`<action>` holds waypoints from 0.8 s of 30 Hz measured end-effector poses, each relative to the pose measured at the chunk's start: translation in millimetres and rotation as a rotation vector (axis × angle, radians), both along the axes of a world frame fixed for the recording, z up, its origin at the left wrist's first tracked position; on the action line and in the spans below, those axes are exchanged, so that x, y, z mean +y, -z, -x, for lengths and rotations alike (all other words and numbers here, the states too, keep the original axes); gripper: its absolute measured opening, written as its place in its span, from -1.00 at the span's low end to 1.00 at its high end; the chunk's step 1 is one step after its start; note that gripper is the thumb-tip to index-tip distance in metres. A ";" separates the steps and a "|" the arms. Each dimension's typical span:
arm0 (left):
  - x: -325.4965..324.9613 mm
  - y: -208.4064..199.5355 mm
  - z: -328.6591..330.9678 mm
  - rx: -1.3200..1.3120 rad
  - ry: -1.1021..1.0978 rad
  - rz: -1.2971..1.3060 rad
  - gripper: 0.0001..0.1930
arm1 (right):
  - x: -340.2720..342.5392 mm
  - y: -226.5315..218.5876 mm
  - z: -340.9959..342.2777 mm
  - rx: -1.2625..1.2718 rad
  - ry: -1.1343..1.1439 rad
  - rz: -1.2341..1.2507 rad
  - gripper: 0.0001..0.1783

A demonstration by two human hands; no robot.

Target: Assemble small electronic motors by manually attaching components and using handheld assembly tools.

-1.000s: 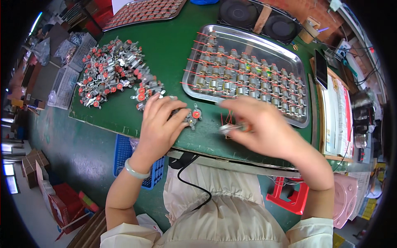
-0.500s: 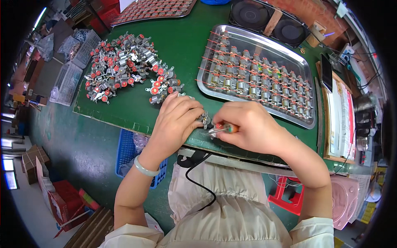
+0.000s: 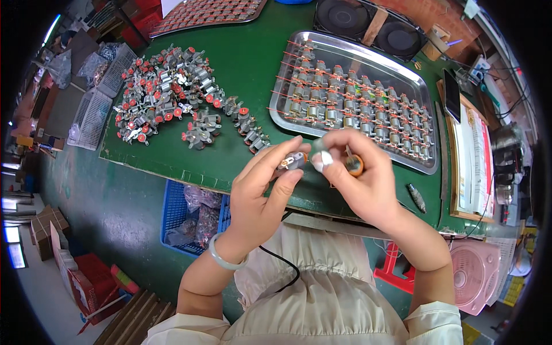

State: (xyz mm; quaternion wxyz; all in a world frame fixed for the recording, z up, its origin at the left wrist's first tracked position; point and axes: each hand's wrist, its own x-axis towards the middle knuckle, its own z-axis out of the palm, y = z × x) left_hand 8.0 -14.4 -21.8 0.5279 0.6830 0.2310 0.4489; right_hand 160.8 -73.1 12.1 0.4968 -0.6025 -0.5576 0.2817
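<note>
Between the fingertips and thumb of my left hand (image 3: 261,190) is a small metal motor (image 3: 293,161), held up above the front of the table. My right hand (image 3: 365,175) is close by, its fingers curled around a screwdriver (image 3: 353,165) with an orange handle, partly hidden by the palm. White wrapping (image 3: 325,158) covers the right thumb tip; the fingertips there are blurred. Behind my left hand, a line of loose motors (image 3: 247,126) trails from a large pile of motors (image 3: 164,86) with red discs. Beyond my right hand stands a metal tray (image 3: 397,72) with rows of motors joined by red wires.
A grey, worn cylindrical tool (image 3: 416,198) lies right of my right hand. Two black speaker-like units (image 3: 371,26) stand behind the tray. A phone (image 3: 452,98) and a paper board (image 3: 474,167) are at the right. Below the table edge sits a blue basket (image 3: 178,244).
Both hands have lifted from the table edge. The motor is now raised in my left fingers, and the screwdriver has turned back into my right palm. The grey tool at right has come into view.
</note>
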 end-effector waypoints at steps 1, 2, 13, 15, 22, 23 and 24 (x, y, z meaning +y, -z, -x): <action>1.4 -3.3 0.2 0.009 0.039 0.025 -0.68 | 2.5 -2.0 -0.8 0.001 0.001 0.002 -0.84; 1.9 -7.4 0.6 0.046 0.054 -0.012 -0.69 | 4.5 -6.7 -0.8 -0.212 -0.034 -0.203 -0.80; 4.0 -5.9 -8.1 -0.016 0.116 0.064 -0.72 | 2.3 -13.4 -13.4 -0.843 -0.081 -0.553 -0.71; 4.5 -6.8 -10.0 -0.005 0.117 0.053 -0.72 | 0.5 -15.0 -15.0 -0.843 -0.074 -0.550 -0.72; -3.2 -12.2 -18.8 0.062 -0.008 -0.107 -0.73 | -14.2 -18.6 -14.5 -0.876 -0.069 -0.393 -0.76; -5.2 -13.2 -19.2 0.117 -0.074 -0.213 -0.74 | -17.7 -17.8 -12.5 -0.818 -0.051 -0.310 -0.72; -8.5 -14.5 -21.1 0.134 -0.139 -0.295 -0.73 | -19.5 -19.7 -8.8 -0.681 -0.033 -0.244 -0.78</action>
